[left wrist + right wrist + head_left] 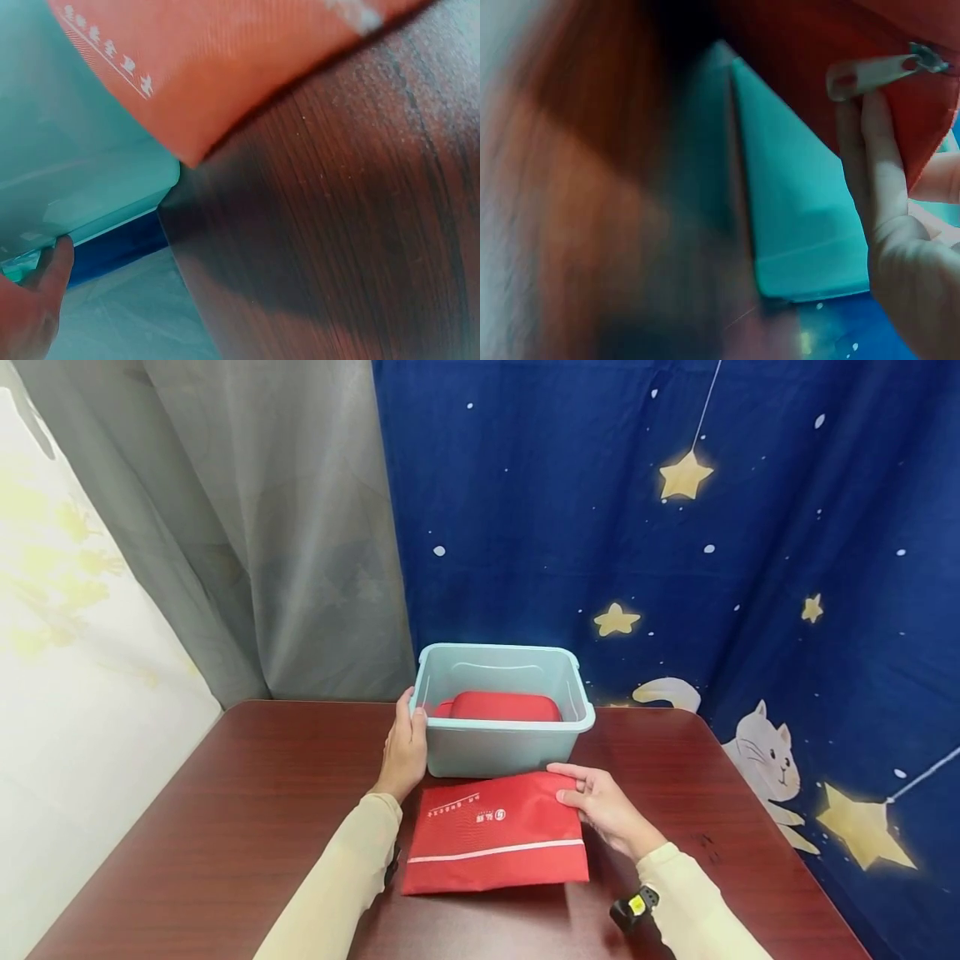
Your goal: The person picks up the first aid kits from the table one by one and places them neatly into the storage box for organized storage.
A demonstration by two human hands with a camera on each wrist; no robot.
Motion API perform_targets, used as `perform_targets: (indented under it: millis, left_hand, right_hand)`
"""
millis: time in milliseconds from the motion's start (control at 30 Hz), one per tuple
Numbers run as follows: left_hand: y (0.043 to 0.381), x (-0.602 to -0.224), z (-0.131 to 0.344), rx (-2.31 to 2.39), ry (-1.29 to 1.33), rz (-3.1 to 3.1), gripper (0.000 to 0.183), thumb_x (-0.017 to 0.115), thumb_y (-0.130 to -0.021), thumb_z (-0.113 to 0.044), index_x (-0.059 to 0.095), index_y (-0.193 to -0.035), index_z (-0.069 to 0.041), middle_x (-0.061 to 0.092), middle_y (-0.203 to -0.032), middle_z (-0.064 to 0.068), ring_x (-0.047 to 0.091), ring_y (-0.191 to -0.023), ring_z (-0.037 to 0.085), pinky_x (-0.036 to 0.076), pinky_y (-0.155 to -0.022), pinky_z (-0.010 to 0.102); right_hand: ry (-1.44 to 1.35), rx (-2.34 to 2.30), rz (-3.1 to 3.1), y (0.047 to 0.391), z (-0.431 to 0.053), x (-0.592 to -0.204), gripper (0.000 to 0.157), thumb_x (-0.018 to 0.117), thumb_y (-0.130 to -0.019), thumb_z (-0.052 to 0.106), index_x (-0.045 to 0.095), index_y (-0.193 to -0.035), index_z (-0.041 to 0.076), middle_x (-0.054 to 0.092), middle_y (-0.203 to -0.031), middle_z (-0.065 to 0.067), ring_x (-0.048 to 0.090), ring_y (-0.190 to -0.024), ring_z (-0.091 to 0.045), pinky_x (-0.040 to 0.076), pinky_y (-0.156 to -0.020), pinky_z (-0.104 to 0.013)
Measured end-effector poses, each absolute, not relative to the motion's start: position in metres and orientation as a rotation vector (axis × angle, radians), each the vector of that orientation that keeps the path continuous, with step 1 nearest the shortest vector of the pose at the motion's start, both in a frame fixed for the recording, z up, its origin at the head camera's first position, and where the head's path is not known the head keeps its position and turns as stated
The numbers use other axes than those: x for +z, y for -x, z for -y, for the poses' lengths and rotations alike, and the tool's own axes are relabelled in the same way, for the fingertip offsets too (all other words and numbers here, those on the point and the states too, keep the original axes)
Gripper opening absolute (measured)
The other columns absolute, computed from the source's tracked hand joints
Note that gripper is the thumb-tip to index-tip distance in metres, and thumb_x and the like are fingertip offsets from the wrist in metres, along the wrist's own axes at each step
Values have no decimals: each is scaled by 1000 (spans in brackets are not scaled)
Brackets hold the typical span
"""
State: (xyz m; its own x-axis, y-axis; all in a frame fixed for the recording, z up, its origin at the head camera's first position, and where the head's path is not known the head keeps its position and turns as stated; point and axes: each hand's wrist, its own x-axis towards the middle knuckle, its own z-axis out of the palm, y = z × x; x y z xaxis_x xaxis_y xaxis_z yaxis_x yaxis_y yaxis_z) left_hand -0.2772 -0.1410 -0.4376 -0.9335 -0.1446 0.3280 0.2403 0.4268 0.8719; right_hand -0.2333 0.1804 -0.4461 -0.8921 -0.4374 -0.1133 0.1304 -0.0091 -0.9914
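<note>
My left hand (405, 747) holds the near left corner of a pale blue plastic bin (498, 752), thumb near the front rim. In the left wrist view, one finger (58, 270) touches the bin just by its rim. My right hand (609, 810) pinches the upper right corner of a flat red zip pouch (495, 827), printed with white characters and a white stripe. The pouch is tilted in front of the bin, above the table. A metal zipper pull (874, 75) hangs beside the right fingers in the right wrist view. Inside the bin lies a red rounded case (506, 706).
The dark reddish wooden table (300, 777) spreads to both sides of the bin. Behind it hang a grey curtain (322, 527) and a blue curtain (525, 527) with stars and a cat. A wristband with a small camera (633, 906) sits on the right wrist.
</note>
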Motion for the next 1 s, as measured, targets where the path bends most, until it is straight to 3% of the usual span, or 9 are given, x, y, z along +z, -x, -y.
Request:
perform_targets:
  millis: [467,1000]
  left_hand:
    - [277,-439,141,-1524,98,2323,53,34,-107,-38,22,-156,-22,39,-154,13,42,-137,32,34,-108,62]
    - [277,-439,142,-1481,113,2312,53,32,-108,-37,23,-156,-18,41,-153,15,44,-135,32,32,-111,60]
  right_hand:
    - [437,-2066,-1737,220,-179,-406,63,58,-97,-1,28,-152,-8,63,-129,-19,67,-110,-30,53,-88,-47]
    - [614,-2093,-1671,206,-176,-357,56,54,-98,-5,34,-150,-4,66,-125,-17,68,-106,-36,52,-84,-52]
